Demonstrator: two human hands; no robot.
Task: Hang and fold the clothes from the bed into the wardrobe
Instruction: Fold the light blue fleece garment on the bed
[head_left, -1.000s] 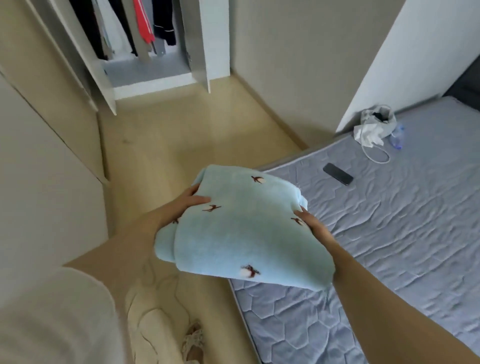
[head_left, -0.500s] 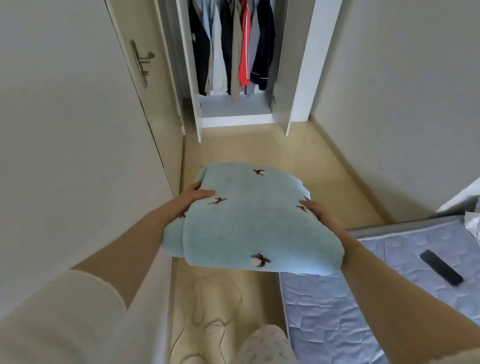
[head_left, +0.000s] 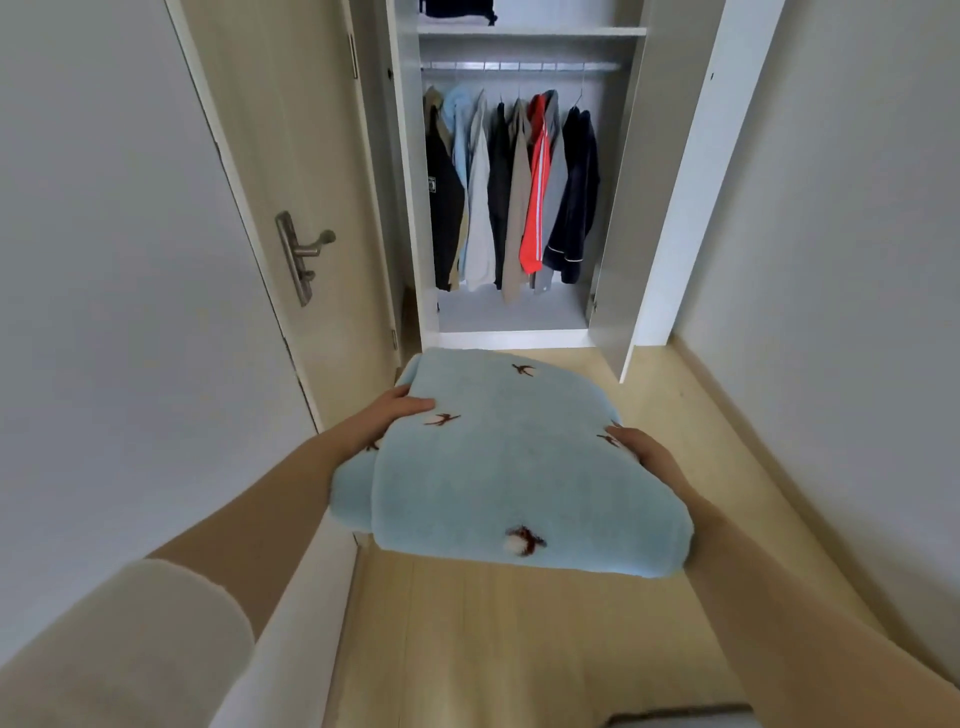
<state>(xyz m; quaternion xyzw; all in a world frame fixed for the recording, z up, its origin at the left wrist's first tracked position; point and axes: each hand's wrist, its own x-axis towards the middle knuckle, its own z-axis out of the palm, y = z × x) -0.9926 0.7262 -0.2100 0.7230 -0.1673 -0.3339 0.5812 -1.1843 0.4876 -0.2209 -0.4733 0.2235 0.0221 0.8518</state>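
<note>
1. You hold the folded blue garment (head_left: 509, 467) flat above the floor (head_left: 519, 639). Its long axis seems to point at the open wardrobe (head_left: 514, 340).
2. Your left hand (head_left: 402, 410) and right hand (head_left: 644, 452) grip its sides, thumbs on top and fingers hidden underneath.
3. Hung jackets (head_left: 511, 197) fill the rail, and a metal door handle (head_left: 298, 254) is at the left.
4. The cloth is fleecy and bird-printed.

Pale cream left sleeve (head_left: 124, 654)

We find no readable text, brand or number anywhere; the only candidate is a small pale patch (head_left: 431, 183) on the black jacket (head_left: 445, 218) hanging at the left of the wardrobe (head_left: 519, 339), too small to make out.
</note>
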